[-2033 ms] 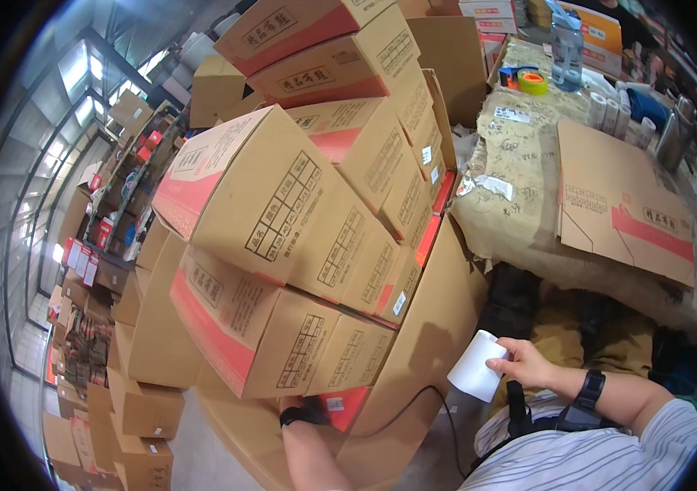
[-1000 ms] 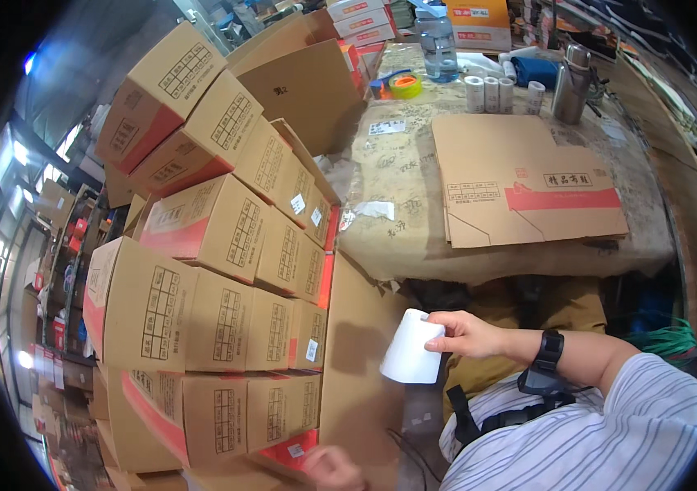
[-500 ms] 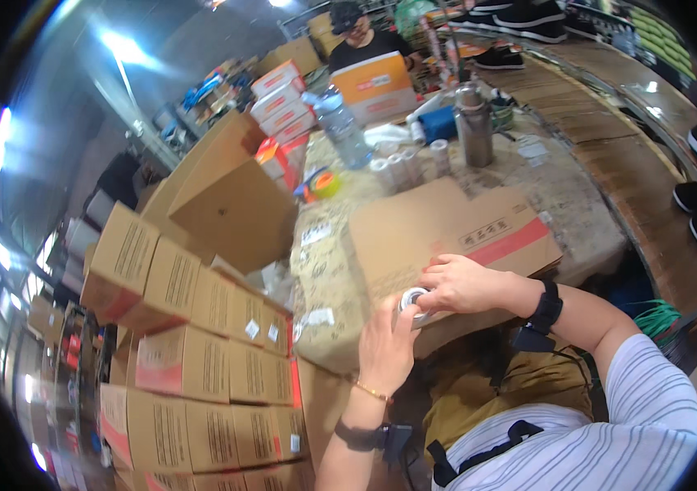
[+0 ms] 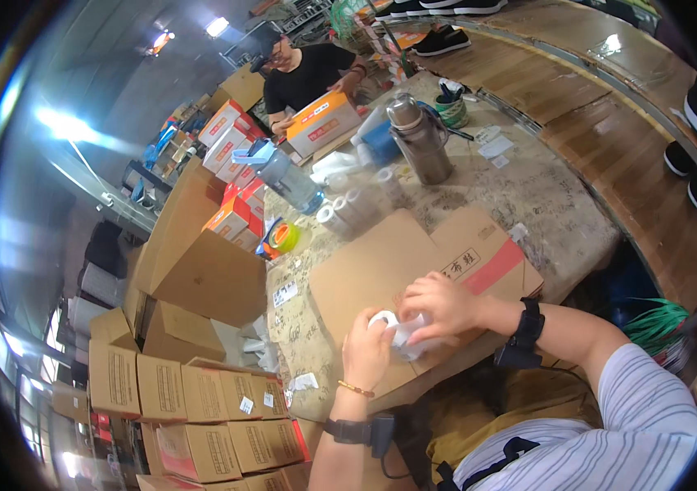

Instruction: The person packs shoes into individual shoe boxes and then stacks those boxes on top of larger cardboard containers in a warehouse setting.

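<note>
My left hand [image 4: 366, 353] grips a small white label roll [image 4: 382, 318], thumb along its side. A pale, partly see-through strip [image 4: 414, 335] stretches from the roll to my right hand [image 4: 445, 306], whose fingers are closed on it. Both hands hover over the near part of flat brown cardboard [image 4: 365, 266] lying on the table. To its right, a folded cardboard box [image 4: 492, 254] with a red band lies under and beyond my right hand. The ends of my right fingers are partly hidden by the strip.
A steel thermos [image 4: 420, 143], a water bottle [image 4: 290, 182], white rolls [image 4: 348, 211] and yellow-green tape [image 4: 285, 237] stand on the table [image 4: 557, 209]. Stacked cartons [image 4: 201, 393] rise at left. Across the table, a person [image 4: 308, 78] handles an orange box [image 4: 324, 123]. Shoes line racks at right.
My hands have moved apart slightly, and a strip now spans from the roll to my right hand. The view has shifted. The person opposite has lowered and tilted the orange box.
</note>
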Tool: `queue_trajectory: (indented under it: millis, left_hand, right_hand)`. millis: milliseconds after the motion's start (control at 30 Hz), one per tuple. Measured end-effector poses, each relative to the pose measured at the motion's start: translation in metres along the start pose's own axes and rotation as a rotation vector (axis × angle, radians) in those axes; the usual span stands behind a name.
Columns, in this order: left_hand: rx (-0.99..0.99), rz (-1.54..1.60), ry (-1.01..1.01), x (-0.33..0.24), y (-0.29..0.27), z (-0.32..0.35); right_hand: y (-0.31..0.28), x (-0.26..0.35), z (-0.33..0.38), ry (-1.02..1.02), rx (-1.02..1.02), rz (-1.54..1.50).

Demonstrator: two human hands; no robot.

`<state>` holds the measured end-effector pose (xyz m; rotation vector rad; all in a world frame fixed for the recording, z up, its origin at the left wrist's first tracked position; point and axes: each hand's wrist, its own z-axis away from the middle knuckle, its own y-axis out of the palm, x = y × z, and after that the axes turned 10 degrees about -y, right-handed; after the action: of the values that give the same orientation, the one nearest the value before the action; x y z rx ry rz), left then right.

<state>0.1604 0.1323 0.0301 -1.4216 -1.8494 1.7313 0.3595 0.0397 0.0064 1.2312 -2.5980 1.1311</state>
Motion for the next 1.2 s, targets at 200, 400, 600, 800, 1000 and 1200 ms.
queue_trajectory:
  millis: [200,400,600,800,1000,1200]
  left_hand:
    - [0.160,0.470,-0.015,-0.032,-0.006,-0.039]
    - [0.437,0.744,-0.155,-0.049,0.001,-0.067]
    - [0.570,1.151,-0.636,-0.025,0.002,-0.071]
    - [-0.509,0.117,-0.221,0.119,0.003,-0.139]
    - [-0.563,0.020,-0.293,0.207,0.006,-0.218]
    - [-0.318,0.005,-0.347,0.201,0.042,-0.237]
  right_hand:
    - [0.003,-0.009,-0.001,0.060,-0.237,-0.093]
    - [0.007,-0.015,0.012,0.103,-0.556,-0.132]
    - [-0.022,-0.017,0.024,-0.120,-0.542,-0.031]
    - [-0.017,-0.012,0.053,0.814,-0.805,-0.674]
    - [-0.014,0.004,0.071,0.530,-0.466,-0.674]
    - [-0.009,0.013,0.051,0.744,-0.594,-0.754]
